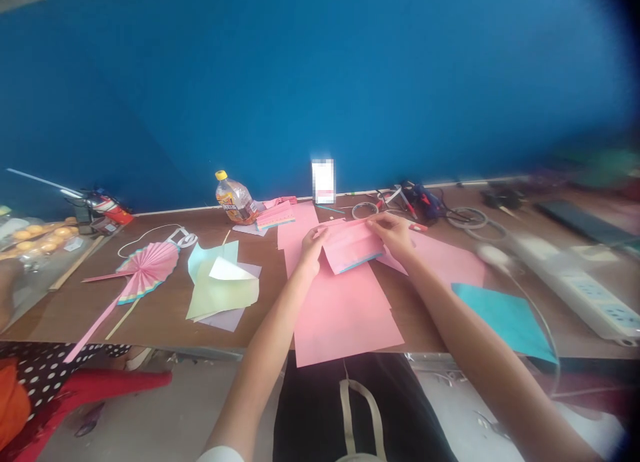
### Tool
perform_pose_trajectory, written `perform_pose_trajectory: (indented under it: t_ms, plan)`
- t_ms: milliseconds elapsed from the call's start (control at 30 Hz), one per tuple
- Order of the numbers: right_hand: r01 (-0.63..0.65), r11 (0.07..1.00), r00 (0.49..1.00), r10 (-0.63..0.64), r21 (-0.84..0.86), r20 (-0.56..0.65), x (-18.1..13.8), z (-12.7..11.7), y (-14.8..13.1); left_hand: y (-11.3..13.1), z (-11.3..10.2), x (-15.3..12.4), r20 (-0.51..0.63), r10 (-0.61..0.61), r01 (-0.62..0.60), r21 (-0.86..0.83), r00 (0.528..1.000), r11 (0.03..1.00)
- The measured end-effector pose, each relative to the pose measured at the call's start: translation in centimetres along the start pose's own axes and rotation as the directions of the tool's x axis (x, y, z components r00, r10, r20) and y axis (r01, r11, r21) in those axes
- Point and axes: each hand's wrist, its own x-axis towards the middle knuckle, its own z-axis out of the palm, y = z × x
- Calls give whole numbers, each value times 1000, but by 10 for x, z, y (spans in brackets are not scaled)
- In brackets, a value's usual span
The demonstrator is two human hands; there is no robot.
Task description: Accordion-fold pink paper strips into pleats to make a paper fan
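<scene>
My left hand (311, 247) and my right hand (393, 234) each pinch a top corner of a folded pink paper (351, 246) with a blue lower edge. The paper hangs a little above a large pink sheet (340, 312) spread on the brown table (150, 315). The fingers of both hands are closed on the paper's upper fold. More pink sheets (445, 259) lie under and to the right of my right hand.
A pink pleated paper fan (145, 269) lies at the left beside pale green sheets (220, 285). A teal sheet (505, 319) sits at the right edge. A bottle (234, 199), phone (323, 181), tools with cables (425, 202) and a power strip (580, 292) line the back and right.
</scene>
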Motion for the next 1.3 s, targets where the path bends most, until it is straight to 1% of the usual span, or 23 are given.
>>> perform_pose_trajectory:
  t_ms: [100,167,300,333,433,500,567,667,833,900,1033,1100,1167,1233,1300]
  plan:
    - [-41,998,999,41,40,-16,0,-1,2,-2,-5,5,-70,32,-31,18,997,999]
    - [-50,997,998,52,59,-27,1,-1,5,-1,-7,6,-95,62,-57,47,994,997]
    - [7,999,998,-5,34,-56,1,0,7,6,-4,2,-105,151,-141,102,983,985]
    - [12,999,998,-10,32,-60,2,0,7,8,-3,-1,-90,179,-169,105,980,980]
    - [1,999,998,2,52,-65,2,0,7,13,2,-7,42,258,-261,100,965,960]
    - [-2,998,998,6,64,-68,2,0,6,15,3,-9,115,278,-293,141,954,946]
    - [-2,998,998,6,63,-68,2,-1,6,16,3,-9,144,282,-308,207,948,929]
    - [1,998,999,2,59,-53,2,-1,6,14,1,-7,158,299,-333,271,941,903]
    - [5,996,1000,-3,89,-25,2,-1,9,7,-1,-2,175,335,-371,257,926,892]
    - [-5,996,1000,5,85,-9,2,-2,11,4,-1,-1,153,334,-365,271,930,891]
    - [-63,996,998,61,63,34,2,-2,11,3,-1,-2,101,338,-352,338,936,873]
    - [-56,997,998,54,59,38,2,-1,10,3,0,-4,81,348,-350,397,934,849]
    - [-21,999,999,19,47,39,1,-1,8,4,1,-6,68,382,-367,469,922,803]
    - [12,1000,999,-13,21,41,0,1,7,6,1,-8,75,435,-402,547,897,734]
    - [31,1000,999,-31,-5,39,-1,1,6,9,1,-11,88,493,-429,639,866,639]
